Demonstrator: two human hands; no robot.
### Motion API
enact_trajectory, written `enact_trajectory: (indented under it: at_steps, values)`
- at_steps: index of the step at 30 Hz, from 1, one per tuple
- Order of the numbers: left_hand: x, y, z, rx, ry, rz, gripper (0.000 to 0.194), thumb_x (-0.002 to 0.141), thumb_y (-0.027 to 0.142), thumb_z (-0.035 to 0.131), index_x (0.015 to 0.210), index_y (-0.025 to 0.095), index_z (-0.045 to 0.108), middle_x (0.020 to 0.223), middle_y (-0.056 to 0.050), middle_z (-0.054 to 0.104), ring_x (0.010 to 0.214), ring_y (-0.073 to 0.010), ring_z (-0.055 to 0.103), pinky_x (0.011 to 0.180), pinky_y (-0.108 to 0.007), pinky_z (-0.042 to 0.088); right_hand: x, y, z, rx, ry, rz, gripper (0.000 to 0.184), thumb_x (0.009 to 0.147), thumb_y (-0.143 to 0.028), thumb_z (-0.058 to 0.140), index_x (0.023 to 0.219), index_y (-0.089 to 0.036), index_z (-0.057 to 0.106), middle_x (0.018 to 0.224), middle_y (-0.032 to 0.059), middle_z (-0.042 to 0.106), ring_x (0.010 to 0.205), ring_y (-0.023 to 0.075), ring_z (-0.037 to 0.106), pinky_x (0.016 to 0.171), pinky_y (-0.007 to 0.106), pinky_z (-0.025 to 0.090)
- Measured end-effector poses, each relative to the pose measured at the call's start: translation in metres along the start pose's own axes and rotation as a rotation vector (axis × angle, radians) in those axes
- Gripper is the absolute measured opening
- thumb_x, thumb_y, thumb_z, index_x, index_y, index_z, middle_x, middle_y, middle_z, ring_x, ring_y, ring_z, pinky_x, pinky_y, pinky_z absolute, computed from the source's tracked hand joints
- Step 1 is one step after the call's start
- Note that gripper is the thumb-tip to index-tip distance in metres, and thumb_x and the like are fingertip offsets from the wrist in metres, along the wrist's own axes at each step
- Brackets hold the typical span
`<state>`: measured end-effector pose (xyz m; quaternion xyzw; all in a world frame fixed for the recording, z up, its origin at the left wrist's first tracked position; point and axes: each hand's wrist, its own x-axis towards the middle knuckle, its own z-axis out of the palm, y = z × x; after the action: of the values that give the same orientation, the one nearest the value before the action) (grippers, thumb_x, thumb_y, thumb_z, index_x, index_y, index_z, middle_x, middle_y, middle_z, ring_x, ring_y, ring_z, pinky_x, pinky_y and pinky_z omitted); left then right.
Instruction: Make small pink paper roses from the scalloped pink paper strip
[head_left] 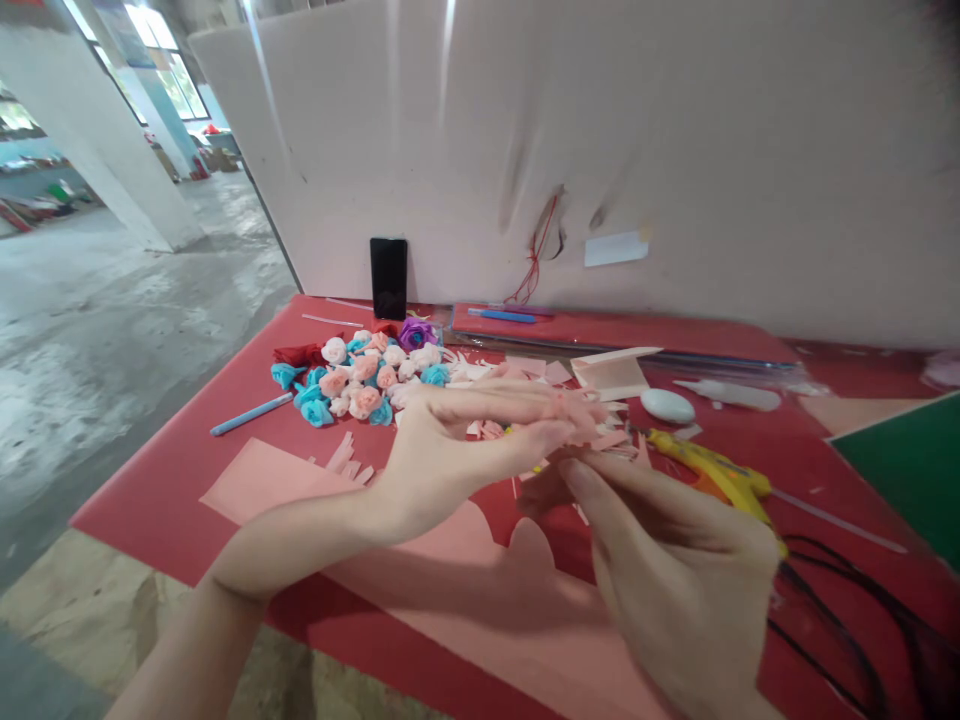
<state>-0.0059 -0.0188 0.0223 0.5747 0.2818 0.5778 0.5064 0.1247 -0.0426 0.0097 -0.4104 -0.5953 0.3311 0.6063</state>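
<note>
Evidently light and soft, the small pink piece [583, 412] sits at the fingertips of the left hand [442, 460], whose thumb and fingers are drawn together around it. Just below, the right hand [682, 580] has its thumb and fingers bent into a narrow pinch; whether it grips the same piece is too blurred to tell. Such thin, paper-like stuff probably creases or tears easily and hardly slips, so a gentle pinch near its lower end seems safer than pressing its outer edges. Just beyond the right hand lies a yellow glue gun [705, 468], its black cord [832, 585] trailing to that hand's right, the likeliest snag. Below both hands a large pink sheet [487, 610] covers part of the red bench [165, 490]. Loose scraps [525, 366] crowd the space beyond the fingertips, and paper flowers [365, 370] lie heaped past the left hand, toward its left.
</note>
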Motion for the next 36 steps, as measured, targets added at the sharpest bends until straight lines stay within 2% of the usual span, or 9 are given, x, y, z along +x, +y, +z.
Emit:
enact_trajectory:
  at_steps: [3,7,14,17,22,25,28,31,36]
  values:
    - [-0.0003,-0.0013,-0.0005,-0.015,0.023,-0.025,0.008,0.076,0.021,0.069,0.072,0.023,0.076,0.086,-0.002,0.076,0.088,-0.0218,0.070,0.084,-0.036,0.057,-0.0009,0.0002,-0.0004,-0.011,-0.016,-0.003,0.016,0.076,-0.015,0.065,0.076,-0.028,0.074,0.058,-0.0044,0.071,0.044,0.0128,0.065,0.042,0.017,0.055]
    - [-0.0010,-0.0027,-0.0025,-0.051,-0.013,-0.066,0.008,0.077,0.029,0.070,0.073,0.026,0.076,0.089,-0.001,0.075,0.090,-0.0240,0.070,0.088,-0.039,0.056,-0.0023,0.0016,-0.0017,-0.036,-0.021,0.024,0.010,0.079,-0.022,0.065,0.078,-0.027,0.074,0.059,-0.0021,0.071,0.045,0.0144,0.066,0.045,0.022,0.058]
    - [0.0022,0.0016,-0.0018,-0.091,-0.027,-0.086,0.010,0.074,0.033,0.072,0.066,0.027,0.075,0.076,0.001,0.075,0.083,-0.0246,0.071,0.083,-0.040,0.059,-0.0016,0.0023,-0.0031,0.003,-0.062,-0.040,0.014,0.080,-0.019,0.064,0.080,-0.029,0.074,0.055,-0.0046,0.070,0.044,0.0111,0.064,0.043,0.017,0.055]
    - [0.0030,0.0024,-0.0016,-0.064,-0.048,-0.078,0.010,0.074,0.032,0.072,0.066,0.028,0.075,0.079,0.002,0.075,0.085,-0.0244,0.071,0.087,-0.040,0.058,-0.0006,0.0006,-0.0032,-0.011,-0.047,-0.040,0.014,0.079,-0.018,0.065,0.077,-0.029,0.073,0.052,-0.0075,0.067,0.041,0.0084,0.061,0.042,0.014,0.053]
    - [0.0006,0.0012,-0.0031,-0.009,-0.053,-0.025,0.008,0.077,0.026,0.070,0.070,0.027,0.075,0.082,0.003,0.076,0.086,-0.0222,0.072,0.104,-0.040,0.047,-0.0026,0.0008,-0.0045,-0.009,-0.033,-0.045,0.012,0.079,-0.018,0.066,0.075,-0.028,0.072,0.052,-0.0072,0.067,0.040,0.0086,0.060,0.042,0.015,0.054]
    - [-0.0013,0.0004,-0.0021,-0.046,-0.076,-0.034,0.010,0.079,0.024,0.067,0.075,0.026,0.076,0.088,0.001,0.076,0.086,-0.0212,0.071,0.090,-0.035,0.056,-0.0036,0.0018,-0.0050,-0.023,-0.030,-0.045,0.014,0.080,-0.017,0.065,0.073,-0.028,0.071,0.052,-0.0075,0.066,0.040,0.0080,0.060,0.043,0.015,0.054]
    - [-0.0025,-0.0014,0.0001,-0.096,-0.090,-0.053,0.009,0.079,0.025,0.067,0.075,0.024,0.076,0.081,-0.001,0.075,0.062,-0.0150,0.069,0.068,-0.029,0.060,-0.0029,0.0015,-0.0041,-0.007,-0.027,-0.013,0.013,0.081,-0.019,0.064,0.074,-0.028,0.071,0.052,-0.0075,0.067,0.040,0.0087,0.060,0.042,0.015,0.053]
    - [-0.0033,-0.0034,0.0014,-0.147,-0.104,-0.075,0.010,0.078,0.026,0.068,0.075,0.021,0.076,0.062,0.000,0.067,0.045,-0.0079,0.056,0.048,-0.022,0.054,-0.0020,0.0008,-0.0030,0.022,-0.024,0.009,0.013,0.080,-0.019,0.065,0.075,-0.030,0.071,0.052,-0.0091,0.067,0.041,0.0074,0.061,0.043,0.012,0.053]
    - [-0.0033,-0.0035,0.0017,-0.152,-0.095,-0.107,0.018,0.078,0.030,0.067,0.067,0.018,0.073,0.057,0.000,0.062,0.042,-0.0071,0.052,0.041,-0.020,0.047,-0.0030,0.0029,-0.0039,0.061,-0.075,-0.007,0.012,0.081,-0.020,0.065,0.080,-0.029,0.072,0.056,-0.0065,0.070,0.044,0.0089,0.064,0.044,0.013,0.054]
